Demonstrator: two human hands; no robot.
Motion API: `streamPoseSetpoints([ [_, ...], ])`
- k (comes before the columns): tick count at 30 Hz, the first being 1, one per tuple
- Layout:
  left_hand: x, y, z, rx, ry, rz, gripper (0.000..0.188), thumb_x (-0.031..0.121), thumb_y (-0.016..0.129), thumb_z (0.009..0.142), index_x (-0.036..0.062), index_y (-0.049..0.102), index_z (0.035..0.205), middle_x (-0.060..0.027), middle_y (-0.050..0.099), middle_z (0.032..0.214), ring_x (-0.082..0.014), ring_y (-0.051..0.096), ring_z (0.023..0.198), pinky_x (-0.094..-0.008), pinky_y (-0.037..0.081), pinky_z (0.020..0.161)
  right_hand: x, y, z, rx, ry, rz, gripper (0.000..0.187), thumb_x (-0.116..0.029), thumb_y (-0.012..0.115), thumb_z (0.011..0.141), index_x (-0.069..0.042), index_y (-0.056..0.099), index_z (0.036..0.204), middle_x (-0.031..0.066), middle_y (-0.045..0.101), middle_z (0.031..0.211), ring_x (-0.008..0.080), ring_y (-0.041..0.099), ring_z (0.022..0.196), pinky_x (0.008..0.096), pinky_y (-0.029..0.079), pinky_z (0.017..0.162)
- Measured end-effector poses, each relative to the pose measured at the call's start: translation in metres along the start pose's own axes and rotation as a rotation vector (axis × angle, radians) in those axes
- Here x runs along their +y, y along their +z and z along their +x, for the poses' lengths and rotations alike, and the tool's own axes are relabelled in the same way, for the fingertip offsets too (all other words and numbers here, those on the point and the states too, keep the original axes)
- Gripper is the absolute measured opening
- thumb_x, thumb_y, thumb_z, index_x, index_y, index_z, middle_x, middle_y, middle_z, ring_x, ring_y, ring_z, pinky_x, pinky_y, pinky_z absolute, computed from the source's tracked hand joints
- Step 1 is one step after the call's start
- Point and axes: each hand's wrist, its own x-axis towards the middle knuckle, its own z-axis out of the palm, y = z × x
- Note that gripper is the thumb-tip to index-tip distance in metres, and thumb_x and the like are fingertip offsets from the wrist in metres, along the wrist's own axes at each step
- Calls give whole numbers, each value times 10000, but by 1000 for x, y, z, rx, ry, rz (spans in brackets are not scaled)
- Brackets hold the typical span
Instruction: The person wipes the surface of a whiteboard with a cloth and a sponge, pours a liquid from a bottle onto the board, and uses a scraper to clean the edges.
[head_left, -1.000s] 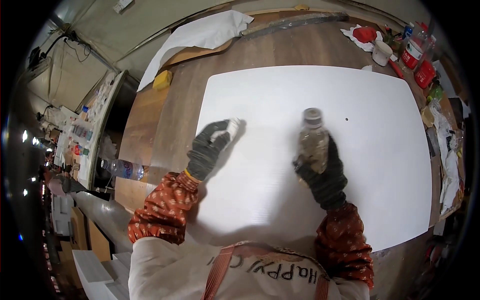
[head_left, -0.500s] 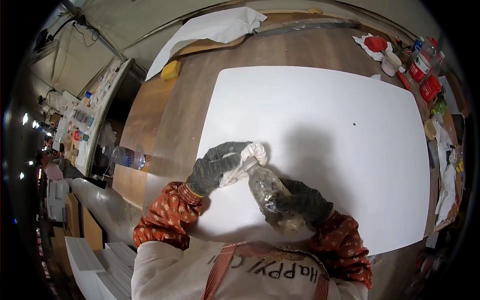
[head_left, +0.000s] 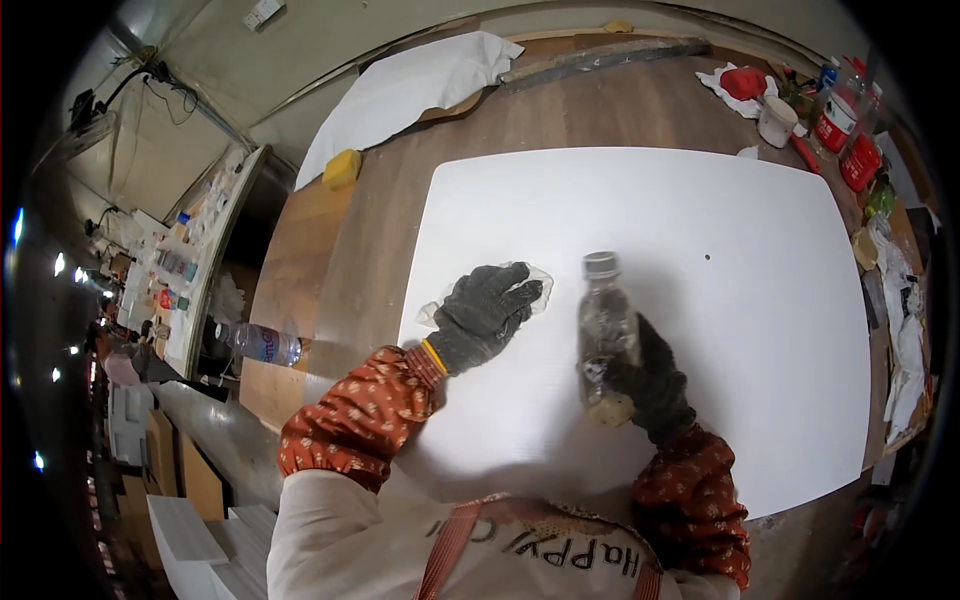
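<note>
A large white panel with rounded corners and one small dark spot lies in front of me. My left hand, in a dark grey work glove, rests on the left part of the panel. Its fingers press a crumpled white cloth against the surface; the cloth's edges stick out on both sides. Gloved alike, my right hand is wrapped round a clear plastic bottle. The bottle is smudged, stands nearly upright in the picture with its capped neck pointing away from me, and is held above the panel.
A yellow sponge and a white sheet lie at the back left. Another clear bottle lies on its side at the left. At the back right are a white cup, a red cloth and several bottles. A long bar lies behind the panel.
The cloth has parted from the bottle's mouth and now lies on the panel under my left hand. My right hand has moved right with the bottle, turning it more upright.
</note>
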Motion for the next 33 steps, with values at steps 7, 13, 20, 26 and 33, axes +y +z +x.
streamPoseSetpoints([
  [7,-92,-28,46,244,180,752,314,119,539,841,115,603,1148,-100,568,1221,-291,541,1066,-408,437,887,-10,-20,-1,308,-130,216,569,-44,671,803,-59,414,1310,66,560,1143,182,555,1049,337,521,861],
  [13,-60,-10,-2,69,91,399,361,80,532,833,126,572,1189,-109,570,1184,-306,547,1001,-412,465,823,-6,-28,3,344,-144,286,569,-26,648,807,-54,406,1321,73,562,1135,188,569,1015,336,528,819],
  [20,-66,-27,23,91,116,907,407,62,441,844,45,496,1247,-161,537,1205,-345,536,991,-420,460,813,-5,-18,8,426,-205,127,497,-95,644,767,-11,453,1218,126,609,968,238,615,850,356,525,727],
  [26,-34,1,19,103,320,681,412,102,585,808,129,567,1218,-87,564,1212,-291,518,1122,-394,433,923,-8,-30,-2,332,-174,206,570,-65,666,796,-44,409,1304,76,563,1121,186,581,986,328,523,822],
  [33,-126,-27,112,386,-67,650,310,199,489,881,135,569,1173,-178,569,1142,-355,503,1078,-478,402,911,2,-16,8,386,-212,17,663,-64,732,752,-51,388,1318,90,520,1216,203,532,1098,350,496,906],
])
